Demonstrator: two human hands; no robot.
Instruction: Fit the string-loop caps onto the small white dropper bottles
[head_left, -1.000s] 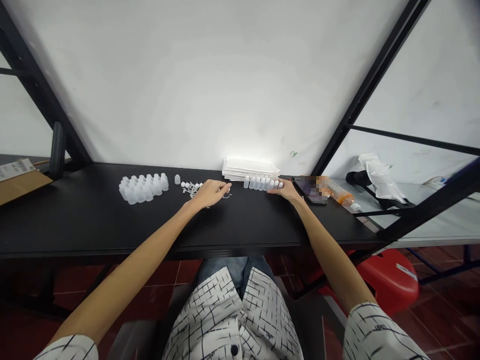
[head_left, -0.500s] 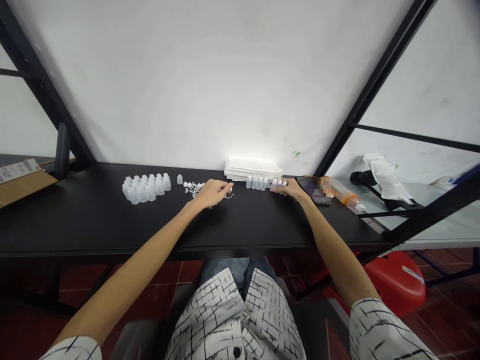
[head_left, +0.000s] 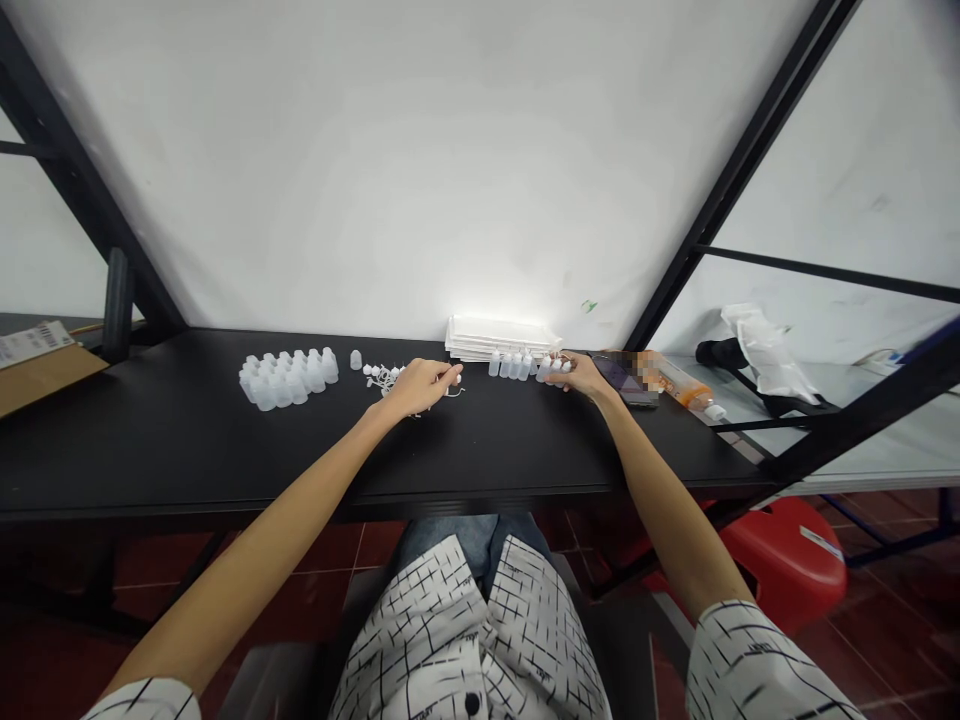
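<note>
Black table (head_left: 480,450), red stool (head_left: 784,560), white shirt (head_left: 465,640) with black lines.

At 12 o'clock, between your left forearm (head_left: 300,505) and right forearm (head_left: 664,490), you have bare black tabletop (head_left: 480,440) as far as the white stack (head_left: 495,338). White capped pieces (head_left: 382,376) block 11, a bottle cluster (head_left: 285,380) 10. Small bottles (head_left: 515,366) stand at 1; a phone (head_left: 626,385) and orange-labelled bottle (head_left: 686,390) obstruct 2.
</note>
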